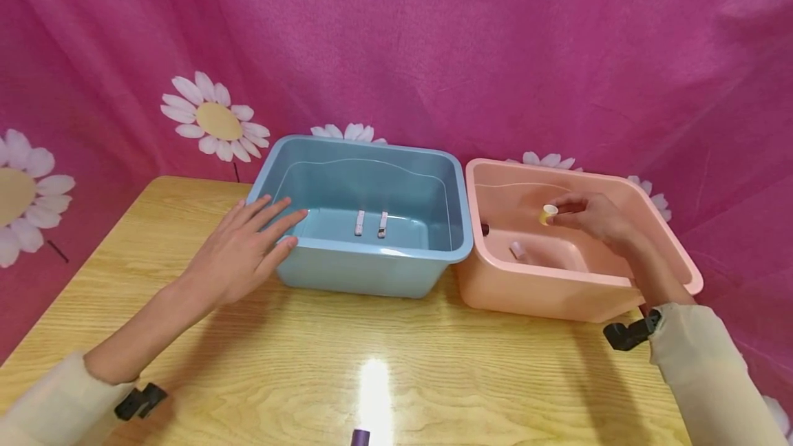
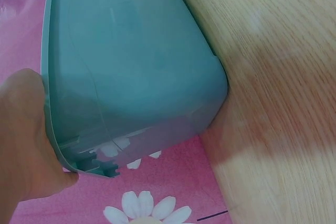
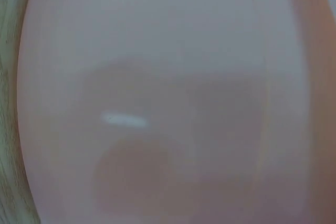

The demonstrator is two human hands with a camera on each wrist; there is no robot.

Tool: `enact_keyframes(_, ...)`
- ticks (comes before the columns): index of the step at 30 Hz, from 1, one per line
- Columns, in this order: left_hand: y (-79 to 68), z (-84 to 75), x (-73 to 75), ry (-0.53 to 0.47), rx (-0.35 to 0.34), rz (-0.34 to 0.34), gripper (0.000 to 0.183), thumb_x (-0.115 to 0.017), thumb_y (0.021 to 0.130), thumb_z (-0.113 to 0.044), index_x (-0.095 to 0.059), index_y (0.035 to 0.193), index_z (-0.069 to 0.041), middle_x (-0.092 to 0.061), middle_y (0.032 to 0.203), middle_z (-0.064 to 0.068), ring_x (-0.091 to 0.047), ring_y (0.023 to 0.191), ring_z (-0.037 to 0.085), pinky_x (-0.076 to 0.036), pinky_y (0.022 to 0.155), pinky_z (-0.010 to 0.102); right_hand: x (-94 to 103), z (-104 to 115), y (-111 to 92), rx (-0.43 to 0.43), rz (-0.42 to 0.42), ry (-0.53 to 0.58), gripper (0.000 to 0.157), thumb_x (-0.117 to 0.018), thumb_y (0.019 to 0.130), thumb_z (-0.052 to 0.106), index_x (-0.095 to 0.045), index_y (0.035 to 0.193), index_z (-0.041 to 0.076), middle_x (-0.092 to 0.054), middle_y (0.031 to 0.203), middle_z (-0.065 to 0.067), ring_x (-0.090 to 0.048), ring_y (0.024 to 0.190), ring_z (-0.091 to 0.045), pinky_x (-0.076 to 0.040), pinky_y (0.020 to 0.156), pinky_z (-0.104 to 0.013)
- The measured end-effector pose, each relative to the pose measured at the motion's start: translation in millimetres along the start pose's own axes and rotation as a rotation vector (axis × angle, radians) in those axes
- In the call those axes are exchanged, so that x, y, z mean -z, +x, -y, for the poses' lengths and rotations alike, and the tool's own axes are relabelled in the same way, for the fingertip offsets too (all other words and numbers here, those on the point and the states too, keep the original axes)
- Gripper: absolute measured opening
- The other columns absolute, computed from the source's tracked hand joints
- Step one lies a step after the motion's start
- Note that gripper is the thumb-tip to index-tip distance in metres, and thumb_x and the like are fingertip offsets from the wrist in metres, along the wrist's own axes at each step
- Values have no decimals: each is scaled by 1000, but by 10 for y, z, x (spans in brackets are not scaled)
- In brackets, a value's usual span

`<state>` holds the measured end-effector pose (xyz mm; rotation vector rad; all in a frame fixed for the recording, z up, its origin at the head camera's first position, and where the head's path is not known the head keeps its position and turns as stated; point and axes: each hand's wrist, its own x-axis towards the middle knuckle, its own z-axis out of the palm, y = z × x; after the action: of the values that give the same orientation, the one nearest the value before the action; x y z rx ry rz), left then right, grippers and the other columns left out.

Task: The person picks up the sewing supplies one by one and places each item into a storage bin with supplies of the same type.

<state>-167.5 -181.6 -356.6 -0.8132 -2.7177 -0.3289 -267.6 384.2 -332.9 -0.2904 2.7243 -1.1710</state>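
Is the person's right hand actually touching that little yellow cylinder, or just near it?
Touching. The head view shows the right hand pinching the yellow cylinder between thumb and fingertips, with no gap visible.

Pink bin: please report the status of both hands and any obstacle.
Right hand pinches yellow cylinder over pink bin. Left hand spread at blue bin. No obstacle seen.

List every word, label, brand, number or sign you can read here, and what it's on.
No text can be read in any view.
Left pale strip and right pale strip in the blue tub: faint marks, too small to read.
Yellow piece in the right hand: no lettering to make out.
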Motion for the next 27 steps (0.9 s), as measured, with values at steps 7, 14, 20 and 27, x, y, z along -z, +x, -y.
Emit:
enact_keyframes(7, 8, 1, 8, -1, 0, -7, 51, -53, 103, -34, -47, 150, -15, -43, 151, 19, -33, 139, 46, -21, 111, 66, 5, -29, 37, 28, 20, -59, 36, -70, 92, 2, -61, 120, -17, -69, 109, -23, -60, 85, 4, -51, 74, -16)
enact_keyframes(14, 10, -4, 14, -3, -4, -11, 50, -53, 103, -33, -48, 150, -14, -43, 151, 20, -33, 139, 47, -21, 112, 65, -5, -8, 40, 24, 28, -194, 38, -72, 92, 10, -63, 121, -13, -67, 116, -27, -59, 88, 4, -49, 75, -15)
enact_keyframes(20, 4, -7, 9, 5, -8, -12, 50, -54, 103, -33, -49, 149, -14, -44, 150, 20, -34, 139, 47, -22, 112, 65, -25, -4, 26, 19, 21, -224, 38, -72, 92, 11, -64, 120, -12, -68, 114, -26, -62, 90, -3, -47, 76, -14)
enact_keyframes(27, 3, -8, 2, 3, -8, -16, 50, -54, 103, -33, -49, 149, -14, -44, 150, 20, -34, 139, 46, -21, 112, 65, -40, -12, 17, 24, 18, -226, 36, -73, 91, 10, -65, 119, -12, -68, 113, -26, -62, 92, -4, -48, 76, -12)
